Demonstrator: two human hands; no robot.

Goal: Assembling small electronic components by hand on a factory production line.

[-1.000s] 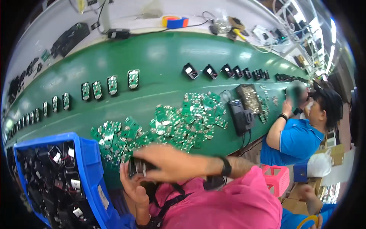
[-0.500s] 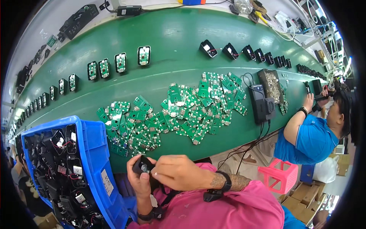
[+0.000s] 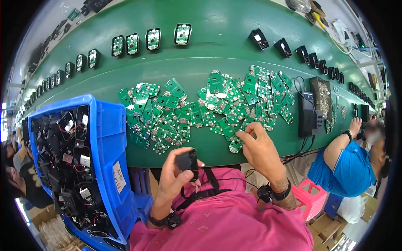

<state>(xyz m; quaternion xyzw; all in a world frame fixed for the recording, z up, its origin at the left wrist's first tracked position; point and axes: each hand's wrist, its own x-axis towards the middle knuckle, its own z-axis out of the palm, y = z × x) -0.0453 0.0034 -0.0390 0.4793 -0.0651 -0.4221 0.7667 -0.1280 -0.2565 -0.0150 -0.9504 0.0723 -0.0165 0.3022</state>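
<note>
My left hand (image 3: 173, 173) is closed around a small black plastic housing (image 3: 186, 162), holding it tilted in front of my chest, apart from the table. Over at the near edge of a heap of green circuit boards (image 3: 228, 106), my right hand (image 3: 264, 148) has thumb and forefinger pinched at the end of one circuit board (image 3: 235, 145). That board sticks out of the heap toward me. Whether it is lifted at all cannot be made out.
A blue crate (image 3: 109, 138) full of black housings with wires stands at left. Housings fitted with boards (image 3: 182, 34) line the far left, open black housings (image 3: 258, 39) the far right. A black power unit (image 3: 307, 119) and a tray of small parts (image 3: 321, 94) lie right, near a co-worker (image 3: 347, 165).
My right hand has left the housing and moved right and forward to the circuit boards. The housing stays in my left hand, turned differently. The whole view has shifted.
</note>
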